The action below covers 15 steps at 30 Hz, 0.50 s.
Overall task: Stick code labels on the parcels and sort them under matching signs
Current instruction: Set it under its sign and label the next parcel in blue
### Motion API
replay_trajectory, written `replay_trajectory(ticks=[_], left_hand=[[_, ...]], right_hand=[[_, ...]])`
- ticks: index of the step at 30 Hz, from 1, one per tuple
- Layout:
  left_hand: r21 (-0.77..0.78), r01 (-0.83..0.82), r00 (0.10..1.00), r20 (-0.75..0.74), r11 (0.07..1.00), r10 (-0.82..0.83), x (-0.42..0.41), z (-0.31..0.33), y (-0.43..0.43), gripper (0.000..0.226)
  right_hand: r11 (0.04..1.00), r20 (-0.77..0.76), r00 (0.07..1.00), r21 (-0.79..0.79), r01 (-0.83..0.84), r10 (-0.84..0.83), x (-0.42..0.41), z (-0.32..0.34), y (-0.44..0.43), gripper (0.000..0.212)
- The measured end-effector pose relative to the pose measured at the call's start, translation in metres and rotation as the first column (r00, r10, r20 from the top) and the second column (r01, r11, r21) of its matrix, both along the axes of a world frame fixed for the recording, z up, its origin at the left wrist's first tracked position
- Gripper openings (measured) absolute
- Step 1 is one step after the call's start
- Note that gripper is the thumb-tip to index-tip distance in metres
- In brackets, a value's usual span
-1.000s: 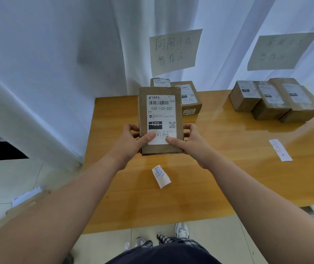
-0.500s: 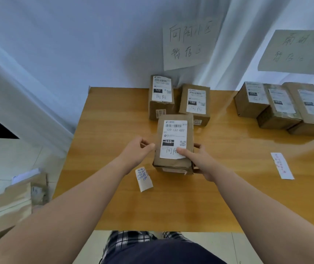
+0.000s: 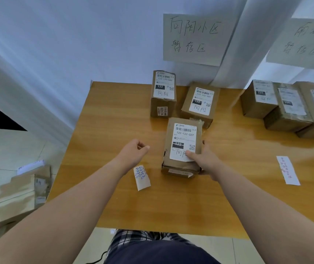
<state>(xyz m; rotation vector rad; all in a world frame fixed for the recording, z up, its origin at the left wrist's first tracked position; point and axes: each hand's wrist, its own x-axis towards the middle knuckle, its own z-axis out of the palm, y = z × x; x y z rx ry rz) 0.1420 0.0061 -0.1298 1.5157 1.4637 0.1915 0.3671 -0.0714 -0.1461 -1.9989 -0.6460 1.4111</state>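
Lying nearest on the desk (image 3: 171, 206) is a sheet of blue code labels (image 3: 141, 177); just beyond it the left hand (image 3: 133, 151) hovers loosely curled and empty, while the right hand (image 3: 203, 161) grips the near right corner of the parcel (image 3: 182, 141), thumb on its printed slip. That parcel appears to rest just short of two sorted parcels (image 3: 163, 92) marked 122 beneath the left sign (image 3: 192, 39). Sliding it flush beside them, slip up and readable, would likely finish the sort neatly.

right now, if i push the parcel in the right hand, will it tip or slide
Likely slides rather than tips: the parcel seems to lie on a broad face on the glossy table. Its creased cardboard looks boxy, so probably stiff enough to push with the right hand alone.
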Motion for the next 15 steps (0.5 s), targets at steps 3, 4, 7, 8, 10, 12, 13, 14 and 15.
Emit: replay_trajectory(ticks=[3,4,7,8,10,12,13,14,15], left_hand=[[-0.032,0.002,0.998,-0.06,0.999,-0.004,-0.004,-0.006,-0.002,0.034],[-0.045,0.0,0.996,-0.091,0.999,-0.004,-0.005,-0.008,-0.003,0.04],[-0.048,0.014,0.971,-0.236,0.999,-0.025,-0.011,-0.016,-0.006,0.059],[-0.054,0.021,0.959,-0.283,0.998,-0.036,-0.013,-0.019,-0.008,0.064],[-0.081,0.014,0.942,-0.334,0.997,-0.04,-0.019,-0.027,-0.011,0.072],[-0.109,0.014,0.933,-0.357,0.994,-0.053,-0.024,-0.036,-0.014,0.078],[-0.119,0.036,0.925,-0.372,0.992,-0.079,-0.026,-0.041,-0.015,0.081],[-0.125,0.077,0.91,-0.398,0.989,-0.121,-0.028,-0.045,-0.016,0.083],[-0.122,0.129,0.886,-0.432,0.984,-0.169,-0.03,-0.049,-0.018,0.085]], right_hand=[[1.0,0.057,0.998,0.018,-0.003,0.002,0.004,-0.003,0.0,0.068],[1.0,0.067,0.998,0.019,-0.008,0.007,0.004,-0.002,-0.001,0.066],[0.999,0.102,0.994,0.02,-0.043,0.041,0.003,-0.002,-0.003,0.06],[0.998,0.116,0.991,0.021,-0.065,0.062,0.003,-0.002,-0.004,0.058],[0.995,0.146,0.985,0.028,-0.101,0.096,0.003,-0.001,-0.005,0.055],[0.993,0.167,0.98,0.035,-0.116,0.109,0.003,-0.003,-0.005,0.053],[0.993,0.177,0.978,0.038,-0.116,0.108,0.003,-0.004,-0.006,0.053],[0.992,0.19,0.976,0.046,-0.116,0.105,0.002,-0.004,-0.007,0.052],[0.992,0.2,0.975,0.062,-0.112,0.098,0.001,-0.006,-0.008,0.052]])
